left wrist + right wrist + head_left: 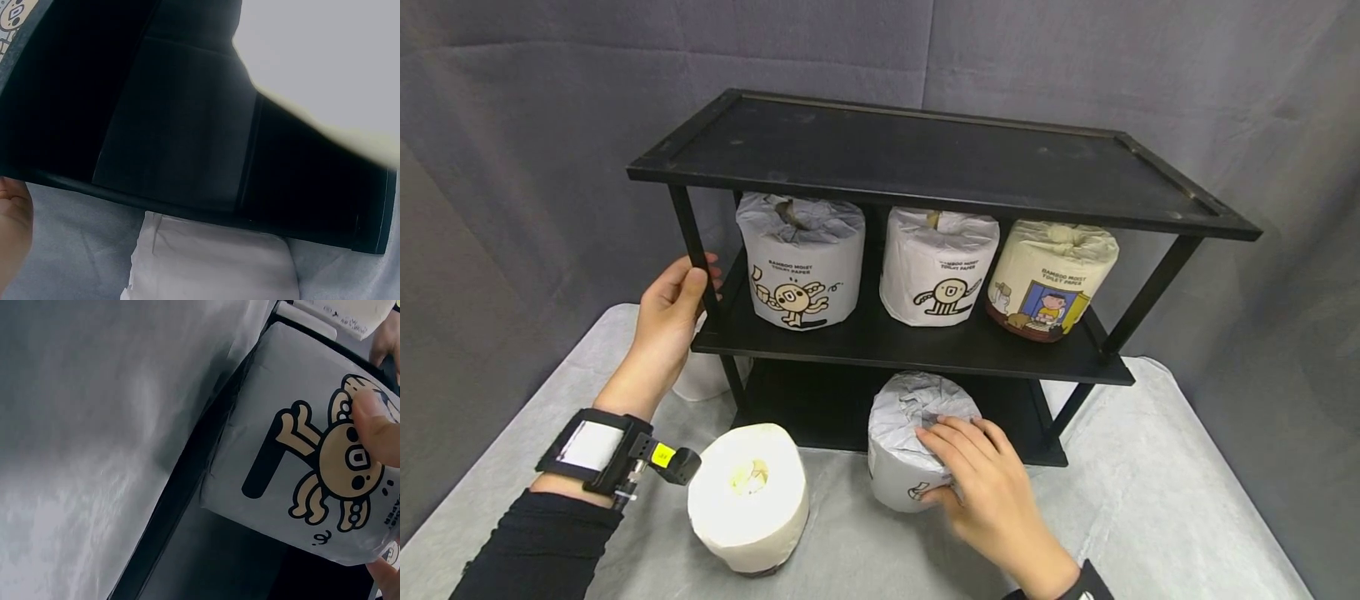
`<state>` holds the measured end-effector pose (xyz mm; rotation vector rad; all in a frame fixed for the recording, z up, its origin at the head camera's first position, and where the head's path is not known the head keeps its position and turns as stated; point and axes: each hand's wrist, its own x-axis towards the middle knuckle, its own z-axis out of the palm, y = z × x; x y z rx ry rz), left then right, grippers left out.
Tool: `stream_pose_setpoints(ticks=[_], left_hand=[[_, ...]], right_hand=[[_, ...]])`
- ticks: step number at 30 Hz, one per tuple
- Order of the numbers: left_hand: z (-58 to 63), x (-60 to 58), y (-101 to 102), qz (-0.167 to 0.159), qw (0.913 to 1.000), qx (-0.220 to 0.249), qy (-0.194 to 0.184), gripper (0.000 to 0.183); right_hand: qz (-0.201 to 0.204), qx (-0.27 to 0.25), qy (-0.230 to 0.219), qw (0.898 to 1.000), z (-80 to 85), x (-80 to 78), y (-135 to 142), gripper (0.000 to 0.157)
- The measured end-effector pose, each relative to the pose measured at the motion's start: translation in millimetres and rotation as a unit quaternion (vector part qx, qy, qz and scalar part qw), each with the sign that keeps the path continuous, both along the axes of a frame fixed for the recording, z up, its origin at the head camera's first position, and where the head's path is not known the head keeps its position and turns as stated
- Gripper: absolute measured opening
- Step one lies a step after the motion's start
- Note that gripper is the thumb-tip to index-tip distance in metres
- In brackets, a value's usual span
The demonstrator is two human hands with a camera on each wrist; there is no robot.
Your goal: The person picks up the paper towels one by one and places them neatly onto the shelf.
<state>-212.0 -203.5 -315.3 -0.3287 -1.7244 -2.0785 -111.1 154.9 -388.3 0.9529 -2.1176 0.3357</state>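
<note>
My left hand (673, 304) holds the front left post of a black shelf rack (902, 154), thumb in front and fingers behind. In the left wrist view only part of that hand (11, 228) shows at the edge. My right hand (988, 487) grips a wrapped toilet paper roll (904, 429) at the front edge of the lower shelf, the thumb on its printed side. A cartoon figure on this roll (262, 381) faces the right wrist view, where the thumb (375, 428) presses the wrapper. The roll looks slightly tilted.
Three wrapped rolls stand on the middle shelf: left (842, 292), centre (902, 275) and right (1090, 258). A pale roll (722, 508) stands on the cloth-covered table in front. Another white roll (700, 379) is partly hidden behind the left post. Grey curtains surround the table.
</note>
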Motion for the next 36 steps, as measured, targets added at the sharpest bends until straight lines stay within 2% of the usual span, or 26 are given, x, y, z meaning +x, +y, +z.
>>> stream_pose_setpoints(ticks=[13,36], left_hand=[[0.4,1.7,0,-0.002,1.0000,-0.005,0.000,0.015],[-0.3,-0.1,0,-0.002,1.0000,-0.001,0.005,0.017]], right_hand=[[-0.062,0.014,-0.029,0.998,2.3,-4.3,26,0.071],[-0.116,0.004,-0.065,0.991,2.7,-15.8,64,0.071]])
